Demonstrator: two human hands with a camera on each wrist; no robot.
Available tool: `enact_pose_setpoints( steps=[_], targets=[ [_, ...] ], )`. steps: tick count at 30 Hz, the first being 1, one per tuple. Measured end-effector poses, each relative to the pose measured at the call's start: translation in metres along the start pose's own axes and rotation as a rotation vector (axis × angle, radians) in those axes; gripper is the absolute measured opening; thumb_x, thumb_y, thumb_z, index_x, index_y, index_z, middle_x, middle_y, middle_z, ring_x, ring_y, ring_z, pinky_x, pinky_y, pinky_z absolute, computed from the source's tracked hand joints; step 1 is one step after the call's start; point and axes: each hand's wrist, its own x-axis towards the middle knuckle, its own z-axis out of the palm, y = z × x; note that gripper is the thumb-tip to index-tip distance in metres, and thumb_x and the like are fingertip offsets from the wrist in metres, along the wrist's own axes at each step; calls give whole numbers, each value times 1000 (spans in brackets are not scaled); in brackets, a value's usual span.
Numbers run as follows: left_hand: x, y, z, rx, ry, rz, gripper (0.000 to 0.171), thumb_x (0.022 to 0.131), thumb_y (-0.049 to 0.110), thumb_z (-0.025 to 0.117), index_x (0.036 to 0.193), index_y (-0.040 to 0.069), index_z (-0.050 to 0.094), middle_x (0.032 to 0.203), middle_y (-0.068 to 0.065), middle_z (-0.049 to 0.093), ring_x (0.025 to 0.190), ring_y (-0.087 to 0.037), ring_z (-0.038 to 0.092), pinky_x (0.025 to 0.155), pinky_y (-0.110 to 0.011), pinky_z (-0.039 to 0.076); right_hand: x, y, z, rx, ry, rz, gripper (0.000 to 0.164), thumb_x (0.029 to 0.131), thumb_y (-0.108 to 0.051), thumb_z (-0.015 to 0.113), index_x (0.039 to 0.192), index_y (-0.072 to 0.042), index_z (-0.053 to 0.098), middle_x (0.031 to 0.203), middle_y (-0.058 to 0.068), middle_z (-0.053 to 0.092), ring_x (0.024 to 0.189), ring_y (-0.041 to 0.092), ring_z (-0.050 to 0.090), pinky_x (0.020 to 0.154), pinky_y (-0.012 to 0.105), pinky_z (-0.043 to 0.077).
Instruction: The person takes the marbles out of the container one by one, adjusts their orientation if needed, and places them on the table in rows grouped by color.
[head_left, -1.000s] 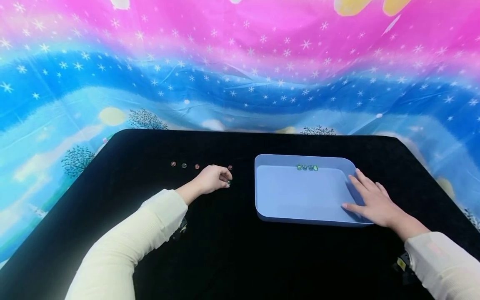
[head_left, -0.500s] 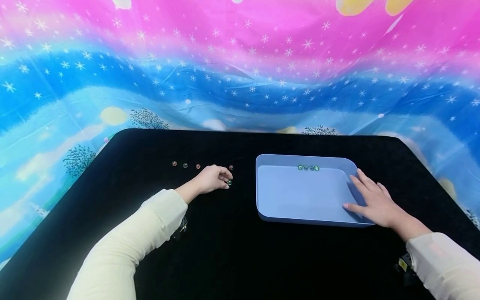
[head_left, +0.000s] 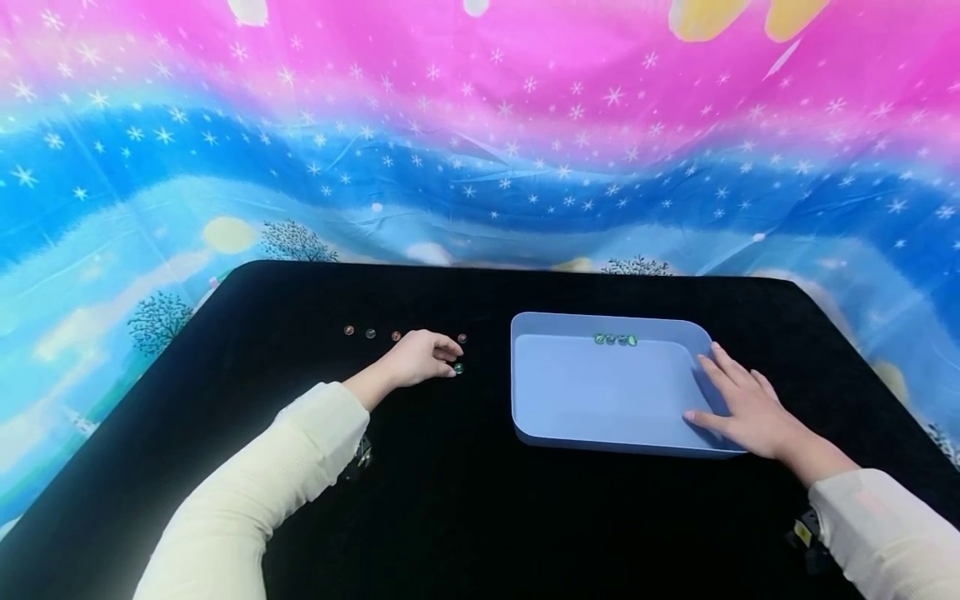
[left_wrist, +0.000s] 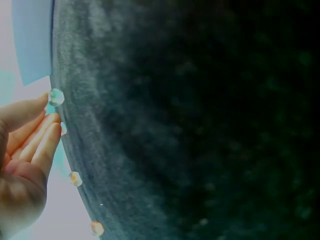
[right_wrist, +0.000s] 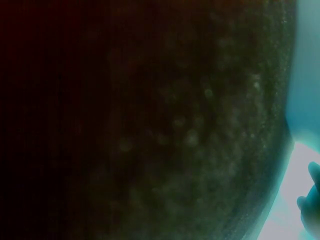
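A green marble [head_left: 459,368] is lying just right of the relaxed, unclosed left hand [head_left: 417,358]; the spread right hand [head_left: 746,411] is touching the tray [head_left: 592,396].

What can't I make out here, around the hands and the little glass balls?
- Head view: anything on the black cloth directly behind the left hand, which covers it.
- Head view: the patterns inside the green balls in the blue tray; too small.
- Left wrist view: the tray's far part, cut off by the top edge.
- Right wrist view: most of the right hand, cut off by the right edge.
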Motion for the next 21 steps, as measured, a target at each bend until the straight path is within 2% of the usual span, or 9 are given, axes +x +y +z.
enact_pose_setpoints(
  steps=[3, 4, 6, 7, 8, 10, 12, 14, 21],
  targets=[
    [-2, 3, -2, -26, 13, 10, 29, 78, 8, 63, 107, 5, 59, 104, -7, 60, 98, -17, 55, 76, -29, 45, 0, 0, 0, 0, 3, 0, 88, 80, -48, 52, 135, 6, 11, 139, 24, -7, 125, 40, -1, 92, 61, -3],
    [-2, 4, -3, -34, 18, 16, 29, 78, 8, 63, 107, 4, 59, 105, -7, 60, 98, -17, 55, 83, -32, 41, 0, 0, 0, -1, 4, 0, 88, 80, -49, 53, 135, 6, 12, 139, 24, -7, 125, 40, -1, 92, 61, -3],
    [-3, 7, -4, -43, 34, 19, 29, 79, 9, 62, 108, 5, 59, 104, -7, 60, 97, -16, 55, 96, -42, 26, 0, -1, 0, -4, 4, 1, 88, 80, -49, 52, 135, 6, 12, 139, 25, -7, 125, 41, -1, 92, 61, -3],
    [-3, 8, -5, -48, 40, 24, 29, 79, 9, 62, 108, 5, 59, 104, -7, 61, 96, -16, 55, 97, -46, 20, 0, -1, 0, -3, 3, 2, 88, 80, -49, 52, 135, 6, 12, 139, 25, -7, 125, 41, -1, 92, 61, -3],
    [-3, 10, -5, -62, 43, 25, 29, 80, 9, 61, 108, 5, 59, 104, -7, 61, 95, -16, 56, 97, -47, 20, 0, -1, 0, -2, 2, 2, 88, 80, -49, 52, 135, 6, 12, 139, 24, -7, 125, 41, -1, 92, 61, -3],
    [-4, 14, -6, -91, 44, 31, 29, 80, 9, 61, 109, 5, 59, 104, -7, 61, 93, -15, 57, 97, -47, 20, 0, 0, 0, -1, 0, 2, 88, 80, -49, 52, 135, 6, 12, 139, 24, -8, 125, 41, -1, 92, 61, -3],
    [-3, 18, -6, -119, 43, 34, 29, 81, 10, 60, 109, 5, 59, 104, -7, 61, 92, -14, 57, 89, -38, 36, 0, 0, 0, -2, 0, 1, 88, 80, -49, 52, 136, 6, 12, 139, 24, -8, 125, 41, -1, 92, 61, -3],
    [-3, 22, -6, -151, 44, 40, 29, 81, 10, 60, 110, 5, 59, 105, -8, 60, 91, -13, 57, 77, -31, 45, 1, 1, 0, -4, 1, -2, 88, 80, -49, 52, 136, 5, 12, 139, 23, -9, 125, 40, -2, 92, 61, -3],
    [0, 39, -3, -244, 56, 72, 30, 80, 10, 61, 110, 3, 58, 109, -11, 57, 97, -15, 55, 77, -28, 45, 1, 0, -1, -3, -2, 3, 88, 80, -50, 52, 135, 6, 11, 139, 23, -9, 125, 40, -2, 92, 61, -3]
  ],
)
